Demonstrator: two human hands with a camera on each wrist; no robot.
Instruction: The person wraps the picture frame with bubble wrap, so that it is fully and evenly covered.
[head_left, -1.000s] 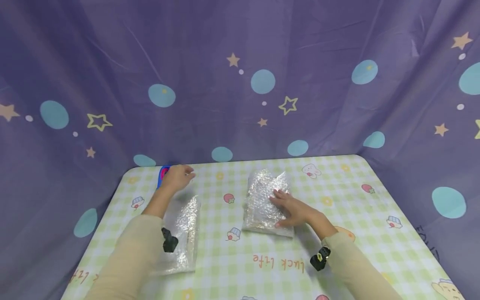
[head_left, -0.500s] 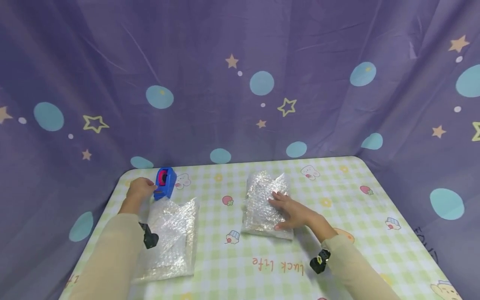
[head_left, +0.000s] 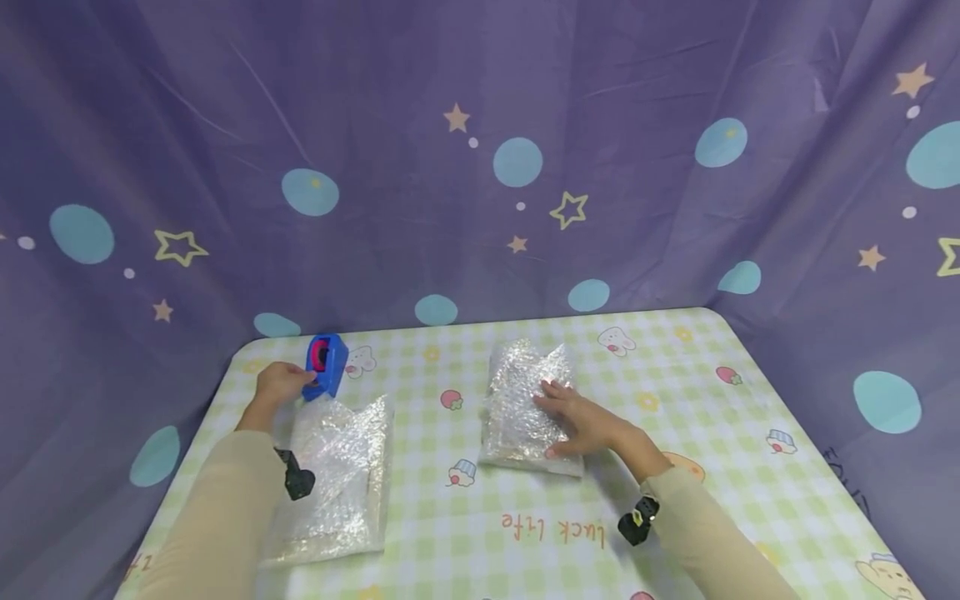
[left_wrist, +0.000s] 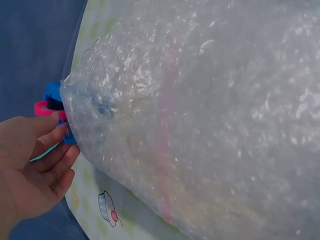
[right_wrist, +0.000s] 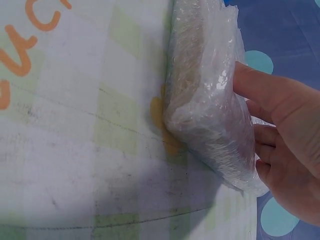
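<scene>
At the far left of the table a blue tape dispenser [head_left: 327, 367] holds a pinkish-red tape roll [head_left: 319, 356]. My left hand [head_left: 281, 383] is at its left side, thumb and forefinger pinching at its near end; in the left wrist view the thumb overlaps the pink roll. A bubble-wrap package [head_left: 330, 483] lies just in front of the dispenser, partly under my left forearm, and a pink strip [left_wrist: 167, 135] shows through it. With fingers spread, my right hand [head_left: 588, 421] rests on the right side of a second, smaller bubble-wrap package [head_left: 521, 408].
A green-and-white checked cloth [head_left: 442, 433] with printed cartoons covers the table. Behind it and along both sides hangs a purple curtain [head_left: 420, 208] with stars and blue spots. Table shows between the two packages.
My left hand has moved from over the dispenser to its left side and taken hold there, uncovering the dispenser and more of the left package. The right hand stays on its package.
</scene>
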